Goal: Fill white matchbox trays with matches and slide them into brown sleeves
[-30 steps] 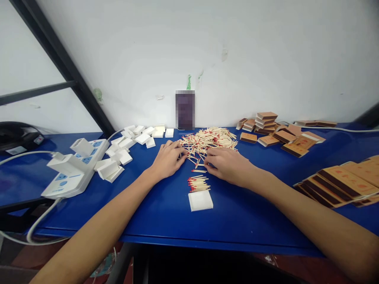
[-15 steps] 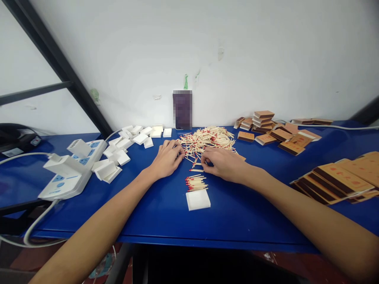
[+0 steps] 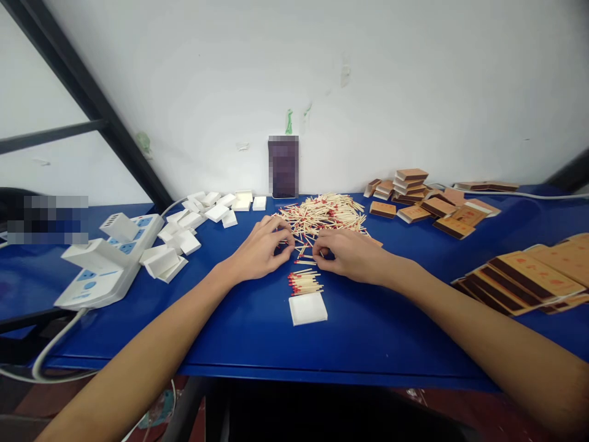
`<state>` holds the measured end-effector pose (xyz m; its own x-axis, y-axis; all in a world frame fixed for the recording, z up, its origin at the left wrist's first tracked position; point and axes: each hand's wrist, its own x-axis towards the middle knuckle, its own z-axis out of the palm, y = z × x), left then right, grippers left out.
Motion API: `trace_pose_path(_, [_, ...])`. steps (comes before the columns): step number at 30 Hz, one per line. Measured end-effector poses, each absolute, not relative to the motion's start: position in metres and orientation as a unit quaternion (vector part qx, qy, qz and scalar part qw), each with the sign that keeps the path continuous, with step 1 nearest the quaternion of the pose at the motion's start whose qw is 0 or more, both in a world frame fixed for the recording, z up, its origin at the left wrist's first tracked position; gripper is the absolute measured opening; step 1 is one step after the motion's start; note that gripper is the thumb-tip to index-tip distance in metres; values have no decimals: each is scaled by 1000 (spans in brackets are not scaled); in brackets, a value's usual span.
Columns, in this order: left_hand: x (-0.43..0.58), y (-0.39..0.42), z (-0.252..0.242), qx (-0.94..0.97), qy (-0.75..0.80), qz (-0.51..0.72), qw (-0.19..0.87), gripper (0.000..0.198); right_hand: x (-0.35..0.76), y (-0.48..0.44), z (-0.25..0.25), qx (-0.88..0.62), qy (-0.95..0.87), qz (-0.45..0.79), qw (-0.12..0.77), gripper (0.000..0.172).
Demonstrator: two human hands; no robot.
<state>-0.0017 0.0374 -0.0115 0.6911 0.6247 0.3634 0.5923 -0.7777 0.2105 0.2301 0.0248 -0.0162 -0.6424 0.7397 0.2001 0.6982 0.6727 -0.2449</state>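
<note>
A large heap of red-tipped matches lies at the back middle of the blue table. My left hand rests at the heap's left front, fingers curved, with a gap between thumb and forefinger. Across from it, my right hand is closed in a pinch at the plain ends of a few loose matches lying crosswise. Nearer to me is a small row of matches, heads to the left. Directly in front of that row sits a white matchbox tray.
White matchbox trays are scattered at the left, beside a power strip. Printed matchbox sleeves pile up at the back right, with flatter sleeves stacked nearer. A dark blurred rectangle leans against the wall.
My left hand has shifted slightly right and its thumb and forefinger have spread towards the loose matches. My right hand stays almost in place. The view has tilted slightly.
</note>
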Motion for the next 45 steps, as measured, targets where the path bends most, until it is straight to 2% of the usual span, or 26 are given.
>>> trace_pose_path(6, [-1,35,-11,918,319,221,88,8,229,23,-18,-379,-905,95,168,15])
trace_pose_path(10, [0,36,-14,916,311,234,98,8,228,23,-11,-449,-859,82,232,23])
trace_pose_path(13, [3,36,-16,920,299,234,102,11,227,21,-6,-454,-845,95,266,22])
trace_pose_path(20, [6,37,-21,923,302,219,92,19,228,21,-12,-409,-882,120,202,12])
trace_pose_path(28, [-3,42,-21,932,319,159,69,42,230,19,-8,-390,-894,105,194,11])
trace_pose_path(35, [-2,42,-23,921,355,152,48,40,241,16,-1,-397,-900,134,116,11])
trace_pose_path(45, [-1,40,-22,925,336,169,47,35,235,17,-5,-403,-899,123,121,15])
